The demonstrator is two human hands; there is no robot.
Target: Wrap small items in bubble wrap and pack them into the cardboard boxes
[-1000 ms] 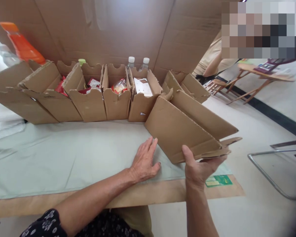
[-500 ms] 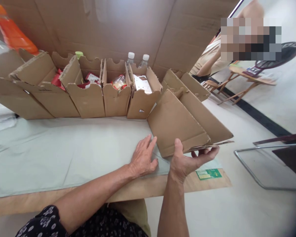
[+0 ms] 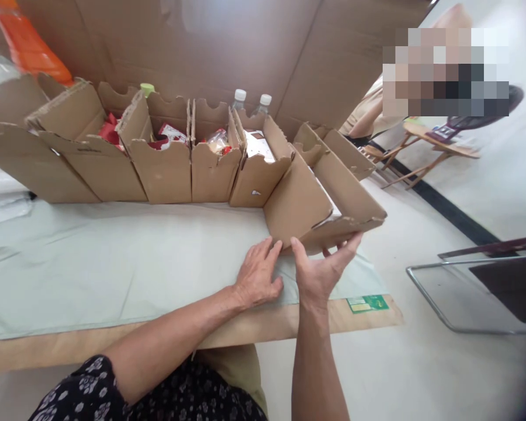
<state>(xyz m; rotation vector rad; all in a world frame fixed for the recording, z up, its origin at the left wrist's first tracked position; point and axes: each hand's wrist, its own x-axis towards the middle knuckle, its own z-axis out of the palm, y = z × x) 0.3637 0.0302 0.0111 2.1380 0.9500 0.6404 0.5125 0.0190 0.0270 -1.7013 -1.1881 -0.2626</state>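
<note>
A brown cardboard box (image 3: 302, 202) stands tilted at the right end of a row of boxes. My right hand (image 3: 319, 272) grips its near bottom edge, thumb on the front panel and fingers underneath. My left hand (image 3: 258, 275) lies flat on the pale green cloth (image 3: 114, 263), fingers apart, fingertips touching the box's lower left corner. Something white shows inside the held box.
Several open cardboard boxes (image 3: 166, 158) with packets stand in a row before a tall cardboard wall (image 3: 210, 52). Two clear bottles (image 3: 252, 105) stand behind, an orange bottle (image 3: 30, 52) far left. A person sits at far right near a wooden folding table (image 3: 425, 146). A metal frame (image 3: 442, 304) lies on the floor.
My right hand has swung the box leftward and upright, closer to the row. The box now shows its open top. My left hand has stayed on the cloth.
</note>
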